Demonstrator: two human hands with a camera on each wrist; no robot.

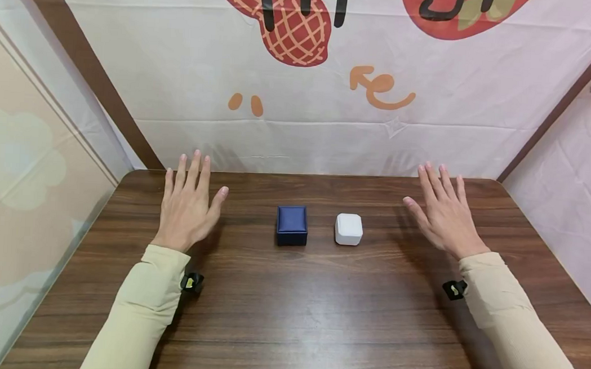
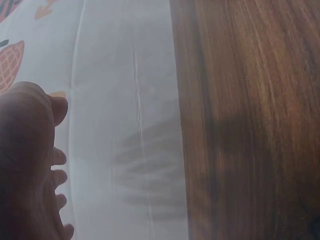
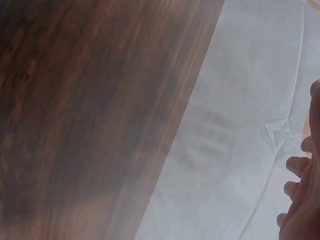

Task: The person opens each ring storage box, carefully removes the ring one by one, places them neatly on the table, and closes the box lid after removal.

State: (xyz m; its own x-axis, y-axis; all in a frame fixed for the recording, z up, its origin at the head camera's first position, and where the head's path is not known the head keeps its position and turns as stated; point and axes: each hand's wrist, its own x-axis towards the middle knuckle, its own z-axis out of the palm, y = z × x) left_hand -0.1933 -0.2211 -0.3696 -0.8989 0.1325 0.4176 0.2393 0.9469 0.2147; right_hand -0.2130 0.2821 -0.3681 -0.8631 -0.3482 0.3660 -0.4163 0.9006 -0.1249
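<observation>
Two small boxes stand side by side on the wooden table, both with their lids down. The dark blue one, a square ring-style box (image 1: 292,225), is left of the middle. A smaller white box (image 1: 348,229) with cut corners lies to its right. My left hand (image 1: 186,203) is held over the table left of the blue box, its fingers straight and spread, holding nothing. On the other side, my right hand (image 1: 443,216) is likewise spread out, to the right of the white box and apart from it. Neither box shows in the wrist views.
Behind the brown wooden table (image 1: 317,321) hangs a white cloth (image 1: 191,59) printed with red and orange drawings, meeting its back edge. Pale cloth walls stand at left and right. A small black device (image 1: 192,282) sits at the left wrist, and another black device (image 1: 454,290) at the right.
</observation>
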